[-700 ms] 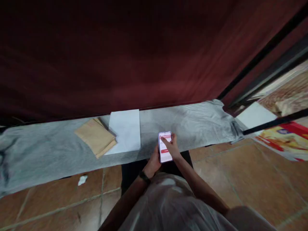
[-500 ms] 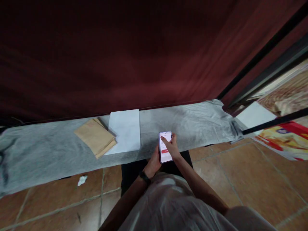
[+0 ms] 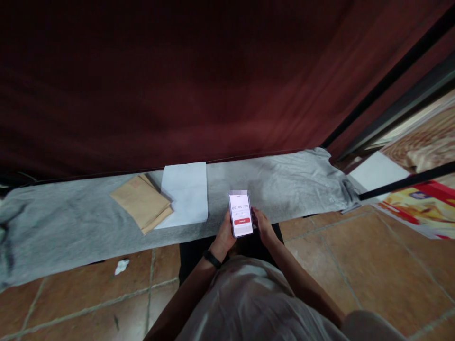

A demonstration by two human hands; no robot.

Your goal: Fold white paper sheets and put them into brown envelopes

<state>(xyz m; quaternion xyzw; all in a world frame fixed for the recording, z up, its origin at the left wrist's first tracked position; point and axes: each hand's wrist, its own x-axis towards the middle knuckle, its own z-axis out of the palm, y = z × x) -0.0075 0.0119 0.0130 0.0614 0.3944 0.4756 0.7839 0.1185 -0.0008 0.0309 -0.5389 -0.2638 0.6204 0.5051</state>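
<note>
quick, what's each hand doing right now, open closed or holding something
Left hand: closed on the phone, holding it.
Right hand: fingers beside the phone's right edge; open or closed, touching or not, cannot be told.

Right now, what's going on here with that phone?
The person's left hand holds a slim, rectangular phone with a lit whitish screen. The right hand is beside its right edge; I can't tell if it touches. The screen shows 00:00:00 above a red button. To the left, flat brown paper packets partly cover rectangular white paper on a long grey cloth.
</note>
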